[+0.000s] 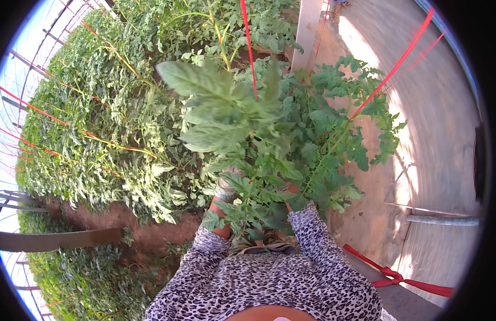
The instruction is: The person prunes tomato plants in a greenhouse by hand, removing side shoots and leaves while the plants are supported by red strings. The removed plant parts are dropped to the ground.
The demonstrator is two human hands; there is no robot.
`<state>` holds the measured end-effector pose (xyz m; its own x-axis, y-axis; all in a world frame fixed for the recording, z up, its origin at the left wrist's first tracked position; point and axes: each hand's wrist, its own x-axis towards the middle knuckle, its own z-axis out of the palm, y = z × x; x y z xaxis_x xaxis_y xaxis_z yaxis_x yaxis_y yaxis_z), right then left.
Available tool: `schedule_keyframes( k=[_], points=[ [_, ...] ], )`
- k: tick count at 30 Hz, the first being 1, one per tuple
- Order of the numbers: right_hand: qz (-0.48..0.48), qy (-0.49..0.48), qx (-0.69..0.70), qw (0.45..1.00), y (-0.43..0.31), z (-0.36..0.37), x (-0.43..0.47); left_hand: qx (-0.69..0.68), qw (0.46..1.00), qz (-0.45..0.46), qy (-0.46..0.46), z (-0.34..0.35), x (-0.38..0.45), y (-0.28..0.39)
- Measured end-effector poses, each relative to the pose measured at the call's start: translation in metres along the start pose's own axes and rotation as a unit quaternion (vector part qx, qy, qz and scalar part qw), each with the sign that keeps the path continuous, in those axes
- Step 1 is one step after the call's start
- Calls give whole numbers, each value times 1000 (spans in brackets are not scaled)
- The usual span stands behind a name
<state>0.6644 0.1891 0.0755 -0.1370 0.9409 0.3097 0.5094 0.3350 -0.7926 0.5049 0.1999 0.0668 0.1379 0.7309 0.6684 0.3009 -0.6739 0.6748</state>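
Observation:
My left hand (pixel 228 185) reaches into a leafy tomato plant (pixel 268 160) in front of me; a pale, greyish covering shows at it, and leaves hide the fingers. Through the foliage, a small part of my right hand (pixel 291 190) shows beyond the leopard-print cuff; its fingers are hidden too. What either hand touches cannot be seen. Large blurred leaves (pixel 216 108) rise above the hands towards the camera. A red string (pixel 249 48) runs down into the plant, and another red string (pixel 396 66) slants into its right-hand stems.
Dense rows of tomato plants (pixel 111 120) on red strings fill the left side. A pale post (pixel 306 36) stands behind the plant. At right are a concrete ledge (pixel 352 224) and a plastic-sheet wall (pixel 440 168). A red knotted strap (pixel 392 275) lies lower right, by a grey beam.

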Motion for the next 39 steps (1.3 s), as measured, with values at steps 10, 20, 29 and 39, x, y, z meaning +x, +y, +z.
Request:
schedule_keyframes(
  k=[10, 20, 29, 39],
  points=[
    [76, 115, 7, 990, -13, -42, 16, -190, 972, -83, 107, 4, 115, 57],
    [124, 82, 19, 989, -2, -65, 70, -468, 807, -279, -228, 8, 102, 47],
    [306, -246, 151, 907, 21, -14, 93, -40, 988, 27, -144, -74, 191, 54],
    [131, -105, 245, 955, 3, -33, 27, 177, 964, -100, -171, -146, 239, 11]
  ],
)
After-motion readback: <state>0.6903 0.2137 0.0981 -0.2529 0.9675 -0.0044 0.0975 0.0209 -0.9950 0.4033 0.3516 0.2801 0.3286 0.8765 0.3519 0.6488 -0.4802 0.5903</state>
